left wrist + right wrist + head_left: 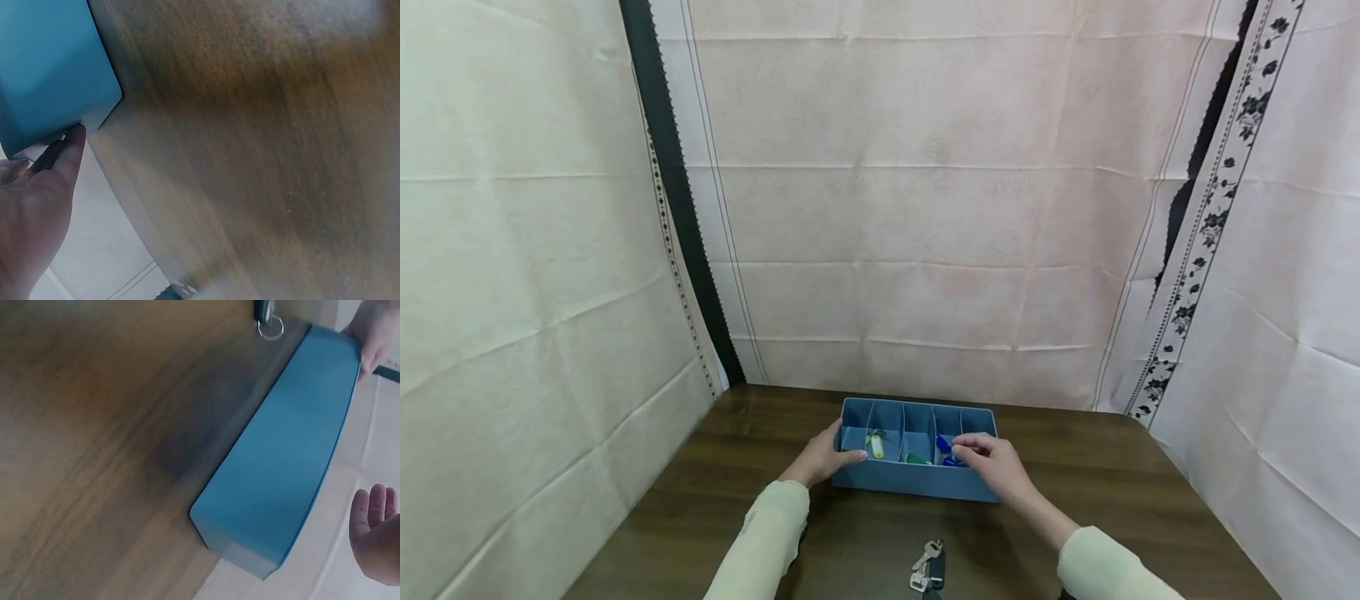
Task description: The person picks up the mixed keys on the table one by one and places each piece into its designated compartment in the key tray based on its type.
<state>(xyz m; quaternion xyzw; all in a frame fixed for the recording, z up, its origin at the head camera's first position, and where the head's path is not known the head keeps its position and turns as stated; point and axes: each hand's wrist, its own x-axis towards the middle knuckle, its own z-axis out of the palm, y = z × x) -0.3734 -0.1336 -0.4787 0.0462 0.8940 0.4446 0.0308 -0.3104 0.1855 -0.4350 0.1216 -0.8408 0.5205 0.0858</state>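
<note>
A blue divided box (917, 478) stands on the table, its long side facing me. My left hand (822, 457) grips the box's left end, thumb over the front rim and fingers at the side. Over the right part of the box hovers my right hand (996, 465), thumb and index fingertips beside a blue item (943, 444). Whether they pinch it cannot be told. In the right wrist view, that hand (377, 540) shows bent fingers above the rim. A yellow tag (877, 447) with something metallic lies in a left compartment, and a green item (915, 458) in the middle one.
Nearer to me on the brown wooden table (700, 517) lies a bunch of keys (927, 567) with a black fob. Pale cloth hangs (925, 208) behind the table and along both sides.
</note>
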